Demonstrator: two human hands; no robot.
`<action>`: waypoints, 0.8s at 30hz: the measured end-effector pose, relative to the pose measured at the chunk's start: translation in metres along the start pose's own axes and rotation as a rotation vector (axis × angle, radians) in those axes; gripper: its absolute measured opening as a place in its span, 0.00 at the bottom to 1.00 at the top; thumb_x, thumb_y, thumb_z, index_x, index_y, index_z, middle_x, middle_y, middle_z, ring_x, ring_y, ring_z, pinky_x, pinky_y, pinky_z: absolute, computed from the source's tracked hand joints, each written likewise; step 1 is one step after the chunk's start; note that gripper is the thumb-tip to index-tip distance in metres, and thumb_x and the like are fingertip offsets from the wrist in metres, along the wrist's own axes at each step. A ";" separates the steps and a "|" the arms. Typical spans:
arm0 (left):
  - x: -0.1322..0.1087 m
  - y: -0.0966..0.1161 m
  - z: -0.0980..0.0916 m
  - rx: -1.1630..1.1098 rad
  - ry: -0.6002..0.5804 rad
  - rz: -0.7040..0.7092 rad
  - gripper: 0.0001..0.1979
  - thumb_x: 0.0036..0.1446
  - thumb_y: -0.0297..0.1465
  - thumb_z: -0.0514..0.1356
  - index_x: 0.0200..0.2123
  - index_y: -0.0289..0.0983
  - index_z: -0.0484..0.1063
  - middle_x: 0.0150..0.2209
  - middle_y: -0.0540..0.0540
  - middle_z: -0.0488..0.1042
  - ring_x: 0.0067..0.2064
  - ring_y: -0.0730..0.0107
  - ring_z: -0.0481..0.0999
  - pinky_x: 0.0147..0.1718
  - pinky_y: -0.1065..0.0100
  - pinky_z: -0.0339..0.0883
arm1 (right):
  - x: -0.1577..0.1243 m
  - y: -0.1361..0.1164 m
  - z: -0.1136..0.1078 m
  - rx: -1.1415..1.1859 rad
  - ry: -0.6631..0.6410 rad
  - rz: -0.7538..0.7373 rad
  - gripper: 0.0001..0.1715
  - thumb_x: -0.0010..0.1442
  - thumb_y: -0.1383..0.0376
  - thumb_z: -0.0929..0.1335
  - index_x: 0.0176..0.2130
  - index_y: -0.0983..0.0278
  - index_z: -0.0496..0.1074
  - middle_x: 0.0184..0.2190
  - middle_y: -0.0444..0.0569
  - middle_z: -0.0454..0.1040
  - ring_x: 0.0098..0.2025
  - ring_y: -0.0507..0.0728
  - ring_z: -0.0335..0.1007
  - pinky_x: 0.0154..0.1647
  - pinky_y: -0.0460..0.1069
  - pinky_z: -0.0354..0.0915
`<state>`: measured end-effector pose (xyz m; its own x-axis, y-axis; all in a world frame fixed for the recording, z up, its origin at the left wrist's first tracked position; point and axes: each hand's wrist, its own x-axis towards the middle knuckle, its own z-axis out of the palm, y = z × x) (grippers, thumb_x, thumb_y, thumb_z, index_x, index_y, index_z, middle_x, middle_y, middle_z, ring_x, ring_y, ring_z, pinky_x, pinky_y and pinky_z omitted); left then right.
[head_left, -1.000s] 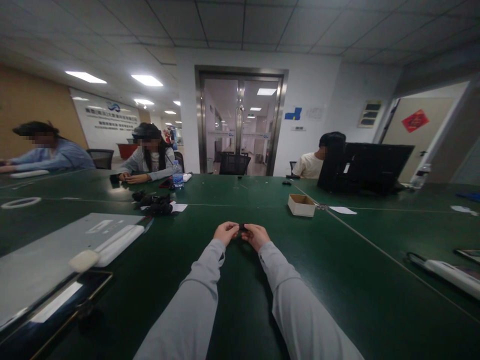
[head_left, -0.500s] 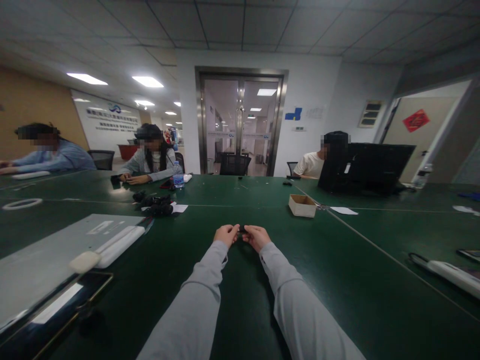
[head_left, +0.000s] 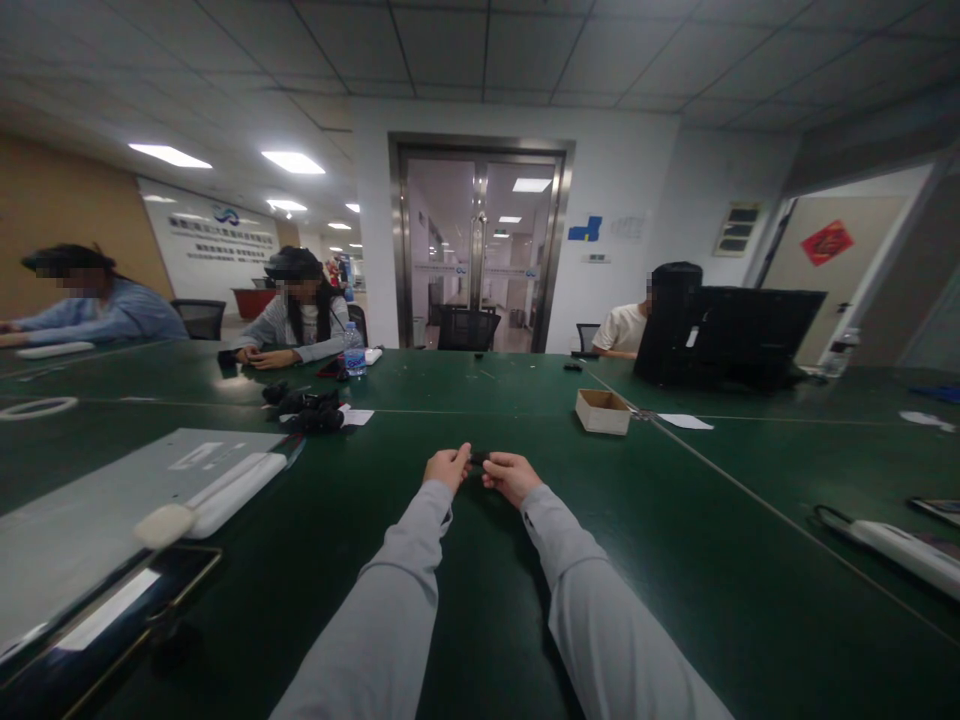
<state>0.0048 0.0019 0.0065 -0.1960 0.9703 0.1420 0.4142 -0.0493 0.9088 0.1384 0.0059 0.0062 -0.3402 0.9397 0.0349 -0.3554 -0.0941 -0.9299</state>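
Observation:
My left hand (head_left: 448, 466) and my right hand (head_left: 511, 474) meet just above the green table (head_left: 675, 520), both arms stretched out in grey sleeves. Between the fingertips of both hands sits a small black object (head_left: 478, 458), too small to tell what it is. Both hands pinch it from either side. A small open cardboard box (head_left: 602, 410) stands on the table to the right and beyond my hands.
A grey flat panel (head_left: 97, 510) with white foam strips lies at the left, a dark phone (head_left: 112, 615) in front of it. A pile of black parts (head_left: 307, 410) and a water bottle (head_left: 349, 350) sit farther back. Three people sit at the far side; a black monitor (head_left: 731, 335) stands right.
My hands have shifted very slightly, still pinching the small black object between them. Nothing else has moved noticeably.

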 end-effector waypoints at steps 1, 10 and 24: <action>0.000 0.000 0.000 0.008 0.008 0.001 0.23 0.47 0.47 0.48 0.18 0.34 0.69 0.15 0.48 0.67 0.16 0.76 0.64 0.19 0.74 0.57 | 0.000 0.000 0.000 0.000 -0.012 -0.001 0.06 0.42 0.75 0.69 0.26 0.72 0.69 0.19 0.47 0.69 0.18 0.46 0.63 0.19 0.41 0.62; 0.006 -0.005 0.001 0.108 0.036 0.002 0.27 0.47 0.50 0.44 0.14 0.35 0.67 0.14 0.47 0.67 0.18 0.74 0.66 0.21 0.73 0.57 | 0.003 0.003 -0.002 -0.026 -0.026 -0.010 0.11 0.39 0.73 0.71 0.28 0.73 0.70 0.18 0.46 0.68 0.17 0.46 0.62 0.19 0.42 0.61; 0.003 -0.007 0.005 -0.111 -0.071 0.092 0.15 0.47 0.41 0.51 0.27 0.35 0.66 0.23 0.49 0.67 0.21 0.78 0.64 0.14 0.77 0.58 | 0.006 0.002 -0.005 0.042 0.071 -0.024 0.10 0.39 0.69 0.71 0.25 0.70 0.68 0.13 0.43 0.64 0.15 0.47 0.60 0.15 0.41 0.59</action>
<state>0.0057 0.0067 -0.0016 -0.0966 0.9747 0.2017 0.3256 -0.1606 0.9318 0.1399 0.0133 0.0023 -0.2694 0.9626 0.0293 -0.3994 -0.0840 -0.9129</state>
